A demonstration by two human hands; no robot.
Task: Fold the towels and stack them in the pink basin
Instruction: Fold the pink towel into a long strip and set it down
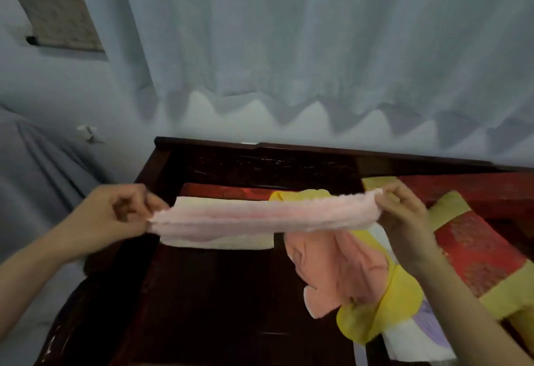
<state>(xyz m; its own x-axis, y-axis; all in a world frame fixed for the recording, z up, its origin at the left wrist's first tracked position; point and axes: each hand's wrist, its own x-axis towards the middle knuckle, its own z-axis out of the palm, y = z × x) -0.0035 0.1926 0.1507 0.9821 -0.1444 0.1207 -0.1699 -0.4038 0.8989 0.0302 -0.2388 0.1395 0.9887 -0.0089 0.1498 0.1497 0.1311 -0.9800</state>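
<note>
Pink towel (265, 215) is held stretched out level above the dark wooden table (219, 302), clear of its surface. Left hand (115, 215) pinches the towel's left end between thumb and fingers; right hand (404, 215) pinches the right end likewise. On the table, beneath the towel's left half, lies a folded cream towel (219, 243). Beneath its right half lies a loose heap: salmon cloth (335, 273) over yellow cloth (375, 313), with white and lilac cloths under those.

Home: curtains (318, 62), carved wooden furniture (260, 163).
</note>
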